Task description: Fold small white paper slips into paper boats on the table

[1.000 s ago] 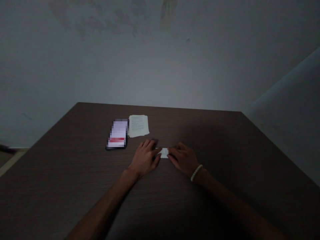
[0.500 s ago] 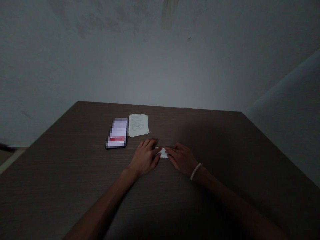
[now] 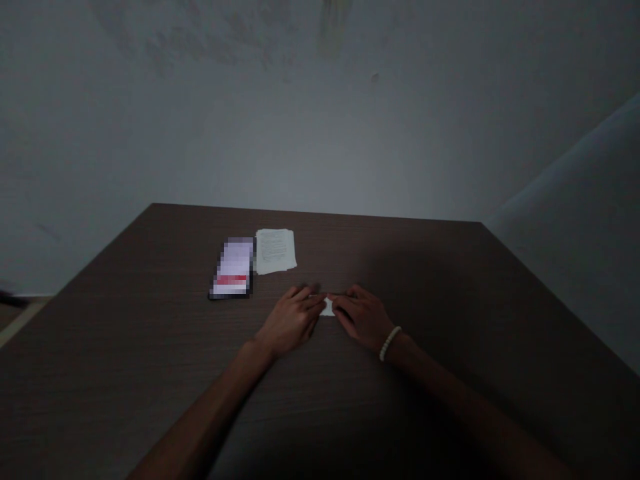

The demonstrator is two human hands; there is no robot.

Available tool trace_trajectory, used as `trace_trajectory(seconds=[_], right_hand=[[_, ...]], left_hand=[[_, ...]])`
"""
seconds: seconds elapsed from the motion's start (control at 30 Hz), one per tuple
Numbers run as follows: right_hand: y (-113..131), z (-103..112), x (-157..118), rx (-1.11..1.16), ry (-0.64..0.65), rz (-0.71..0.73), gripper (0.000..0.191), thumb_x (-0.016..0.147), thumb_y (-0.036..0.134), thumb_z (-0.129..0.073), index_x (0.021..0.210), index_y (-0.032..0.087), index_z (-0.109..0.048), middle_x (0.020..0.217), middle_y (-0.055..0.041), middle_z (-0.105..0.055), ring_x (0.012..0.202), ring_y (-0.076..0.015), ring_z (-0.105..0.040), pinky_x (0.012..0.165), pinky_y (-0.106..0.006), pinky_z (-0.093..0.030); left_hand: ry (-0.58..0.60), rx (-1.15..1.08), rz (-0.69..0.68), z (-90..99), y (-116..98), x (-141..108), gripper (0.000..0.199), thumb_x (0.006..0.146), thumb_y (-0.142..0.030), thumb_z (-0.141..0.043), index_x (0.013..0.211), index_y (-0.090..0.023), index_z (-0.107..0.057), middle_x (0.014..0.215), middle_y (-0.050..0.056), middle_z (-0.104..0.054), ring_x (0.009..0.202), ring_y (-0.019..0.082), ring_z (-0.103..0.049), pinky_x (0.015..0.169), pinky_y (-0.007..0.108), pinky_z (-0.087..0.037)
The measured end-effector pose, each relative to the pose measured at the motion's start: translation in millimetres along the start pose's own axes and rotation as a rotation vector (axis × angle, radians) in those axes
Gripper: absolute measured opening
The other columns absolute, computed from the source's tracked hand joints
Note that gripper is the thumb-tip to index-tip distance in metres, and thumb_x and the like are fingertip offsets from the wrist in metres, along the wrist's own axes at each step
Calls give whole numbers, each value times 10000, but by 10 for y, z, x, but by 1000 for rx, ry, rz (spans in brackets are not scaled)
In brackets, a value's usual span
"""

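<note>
A small white piece of paper (image 3: 327,308) lies on the dark wooden table between my hands, largely covered by fingers. My left hand (image 3: 293,320) has its fingers bent over the paper's left part, pressing it down. From the other side my right hand (image 3: 363,317), with a beaded bracelet (image 3: 389,343) at the wrist, grips the paper's right part between thumb and fingers. The fingertips of both hands nearly meet at the paper's top edge.
A stack of printed paper sheets (image 3: 275,251) lies beyond my left hand. Just left of it is a phone (image 3: 233,267) with a lit, blurred screen. The table (image 3: 425,260) ends at a grey wall (image 3: 320,133) behind.
My left fingers have shifted over the paper and drawn closer together, so less of the paper shows. My right hand has barely moved. The view has shifted slightly.
</note>
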State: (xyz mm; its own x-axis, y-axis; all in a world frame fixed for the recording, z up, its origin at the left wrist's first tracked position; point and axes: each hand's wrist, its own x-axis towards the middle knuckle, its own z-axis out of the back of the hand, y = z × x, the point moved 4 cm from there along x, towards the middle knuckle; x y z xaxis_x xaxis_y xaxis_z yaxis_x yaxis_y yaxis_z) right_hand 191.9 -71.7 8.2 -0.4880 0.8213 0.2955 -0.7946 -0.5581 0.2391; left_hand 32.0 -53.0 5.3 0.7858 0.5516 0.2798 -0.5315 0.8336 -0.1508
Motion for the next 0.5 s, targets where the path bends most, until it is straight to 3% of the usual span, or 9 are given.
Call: trace_trajectory(seconds=[0.2,0.37,0.5], right_hand=[[29,16,22,-63,31,10,224,946,225,-497,1125,171,-621,838,-61,-692,900,-223,-523,790,-323,-449],[49,24,32,-97,60,-12,251,940,220,-508,1169,172,-600,856,-71,-687,930,-226,-531,811,-327,-442],[55,38,33,-82,62,-33,231,924,213,-533,1141,184,-608,872,-70,-689,921,-220,-532,800,-323,-443]], left_hand=[[59,88,-25,10,-43,10,316,888,-134,-511,1195,-128,-586,1227,113,-631,1128,262,-507,883,385,-384],[61,114,50,36,-69,14,339,894,-134,-484,1223,-106,-557,1009,113,-687,1030,274,-525,834,393,-392],[38,95,99,67,-56,-33,315,897,-155,-482,1195,-110,-573,983,118,-692,1016,283,-520,823,409,-390]])
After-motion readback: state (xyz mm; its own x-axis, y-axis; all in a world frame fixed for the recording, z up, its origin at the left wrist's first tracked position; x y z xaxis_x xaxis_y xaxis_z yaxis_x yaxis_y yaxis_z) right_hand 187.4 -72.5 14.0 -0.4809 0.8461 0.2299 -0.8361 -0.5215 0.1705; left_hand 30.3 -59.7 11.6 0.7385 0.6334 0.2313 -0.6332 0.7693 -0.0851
